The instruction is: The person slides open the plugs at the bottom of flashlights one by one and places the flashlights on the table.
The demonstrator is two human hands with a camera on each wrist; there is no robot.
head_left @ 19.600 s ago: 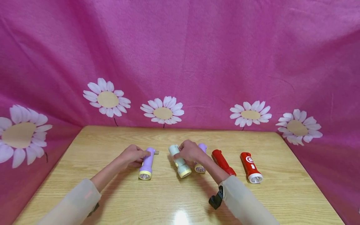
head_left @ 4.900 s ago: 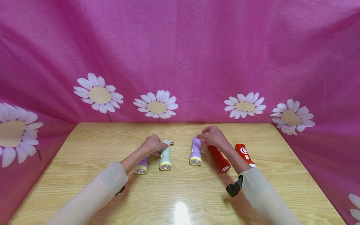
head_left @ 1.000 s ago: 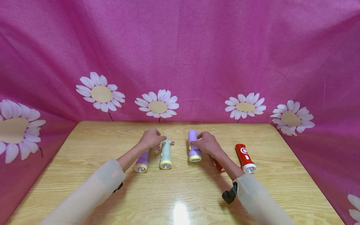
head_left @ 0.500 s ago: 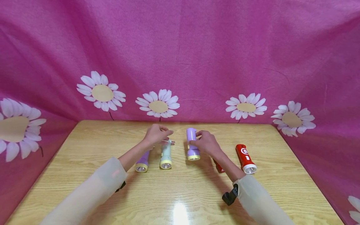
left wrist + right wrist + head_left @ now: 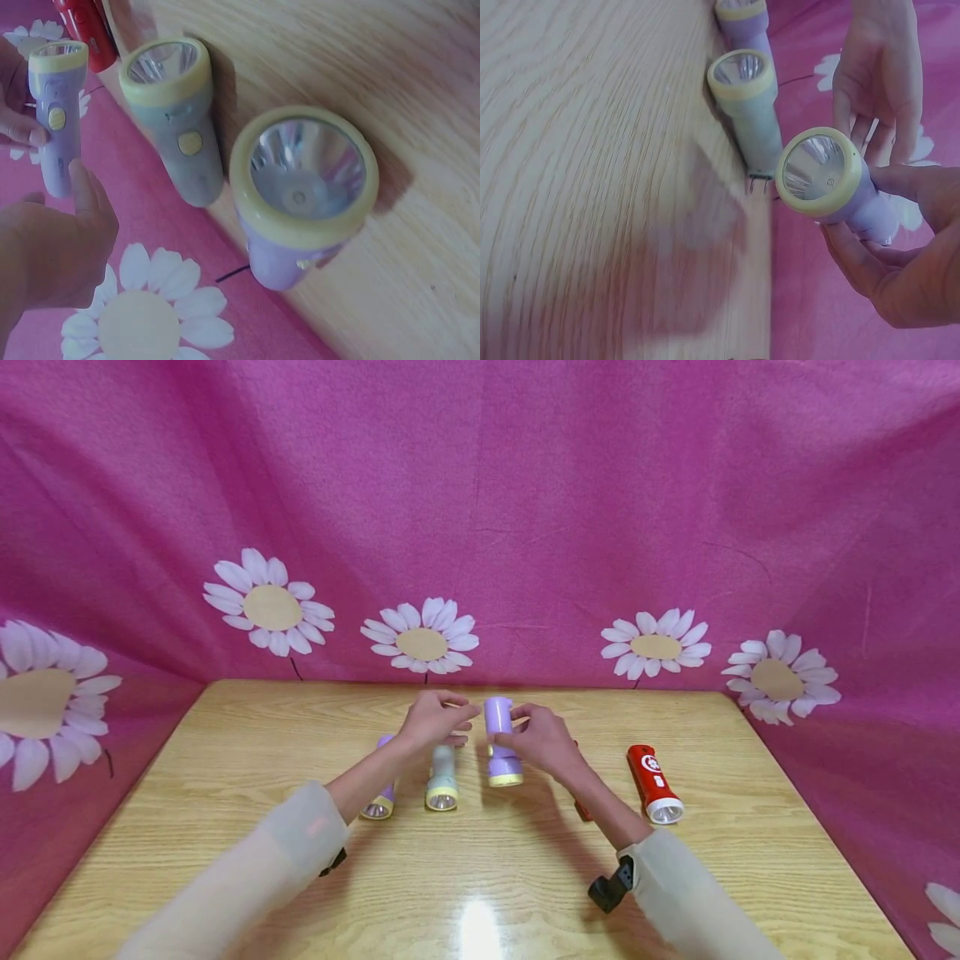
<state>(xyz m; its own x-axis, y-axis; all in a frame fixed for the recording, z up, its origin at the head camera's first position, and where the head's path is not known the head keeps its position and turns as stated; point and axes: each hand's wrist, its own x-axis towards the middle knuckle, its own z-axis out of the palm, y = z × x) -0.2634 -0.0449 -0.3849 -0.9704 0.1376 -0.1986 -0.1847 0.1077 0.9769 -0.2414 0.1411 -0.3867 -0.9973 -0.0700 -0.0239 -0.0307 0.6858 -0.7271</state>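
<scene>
One wooden table (image 5: 420,877), and over it I'd guess a hand-to-hand pass is being lined up, so next move probably calls for the left hand (image 5: 433,720) closing in; its fingers reach out loosely apart, gripping nothing; right hand (image 5: 542,739) pinches the raised purple flashlight (image 5: 498,720), just beside those fingertips.

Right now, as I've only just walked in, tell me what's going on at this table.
A person's right hand holds a purple torch up off the table. The left hand, fingers stretched out, is close beside it; I can't tell whether it touches. Below the left arm, a second purple torch and a green torch lie side by side. Farther right are two red torches: a white-rimmed one and another mostly hidden by the right arm.
</scene>
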